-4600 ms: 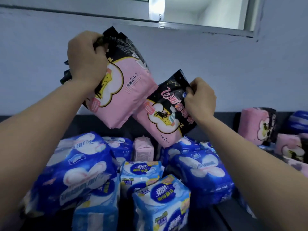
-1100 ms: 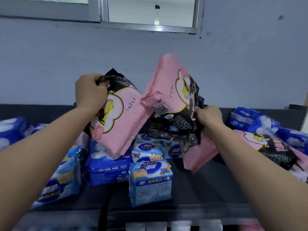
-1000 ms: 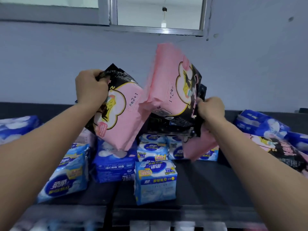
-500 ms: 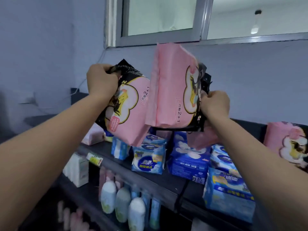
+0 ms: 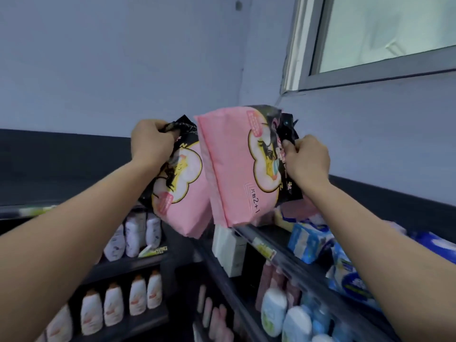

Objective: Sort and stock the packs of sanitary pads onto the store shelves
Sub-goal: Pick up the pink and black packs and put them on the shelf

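Left hand [image 5: 150,141]: raised at chest height, fingers curled tight around the black top edge of a pink pack [image 5: 181,196].
Left pack: hangs below the fist, tilted, cartoon print facing the camera. It is in the air in front of the corner where two shelf units meet, resting on nothing.
Right hand [image 5: 306,160]: fingers and thumb pinch the black end of a second pink pack [image 5: 232,169]. More crumpled black wrapper shows behind it; whether that is another pack cannot be told.
Right pack: held on its side just beside the left pack, pink end towards the left. Its bottom corner is at the front edge of the top shelf [image 5: 283,261]; whether it touches cannot be told.
Top shelf: runs along the right wall, with a price strip [image 5: 262,246] on its front edge. Blue packs [image 5: 308,243] lie on it near the front edge, under the right forearm, and something pink [image 5: 297,209] lies behind them, under the wrist.
White box [image 5: 228,250]: stands just below the top shelf's left end.
Lower shelves: rows of pale bottles [image 5: 134,236] at the left, and blurred bottles [image 5: 274,311] beneath the top shelf.
Window [image 5: 375,38]: in the wall above the right-hand shelving.
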Action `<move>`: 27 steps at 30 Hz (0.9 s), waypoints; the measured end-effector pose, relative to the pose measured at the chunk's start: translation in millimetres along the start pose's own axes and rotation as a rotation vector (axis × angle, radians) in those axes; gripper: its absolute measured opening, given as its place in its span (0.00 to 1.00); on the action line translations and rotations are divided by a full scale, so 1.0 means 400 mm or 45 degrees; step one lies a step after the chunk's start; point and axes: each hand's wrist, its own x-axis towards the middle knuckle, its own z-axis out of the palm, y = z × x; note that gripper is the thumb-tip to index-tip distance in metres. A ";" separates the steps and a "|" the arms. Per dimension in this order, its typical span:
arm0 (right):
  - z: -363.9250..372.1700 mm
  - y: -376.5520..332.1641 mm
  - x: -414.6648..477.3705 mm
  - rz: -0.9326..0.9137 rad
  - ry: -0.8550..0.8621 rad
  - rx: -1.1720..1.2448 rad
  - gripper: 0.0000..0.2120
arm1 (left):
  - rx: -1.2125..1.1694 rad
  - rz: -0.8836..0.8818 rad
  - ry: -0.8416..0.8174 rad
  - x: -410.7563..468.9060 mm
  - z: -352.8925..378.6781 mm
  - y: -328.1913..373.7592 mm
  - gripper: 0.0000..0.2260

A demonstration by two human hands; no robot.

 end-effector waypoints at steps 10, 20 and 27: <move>0.415 -0.375 -0.067 -0.181 -0.293 0.155 0.24 | 0.374 -0.011 0.162 0.202 -0.423 -0.208 0.09; 0.793 -0.786 -0.180 -0.321 -0.455 0.425 0.24 | 0.622 -0.060 0.333 0.373 -0.868 -0.386 0.13; 0.996 -1.022 -0.248 -0.469 -0.550 0.529 0.22 | 0.747 -0.105 0.467 0.439 -1.105 -0.480 0.06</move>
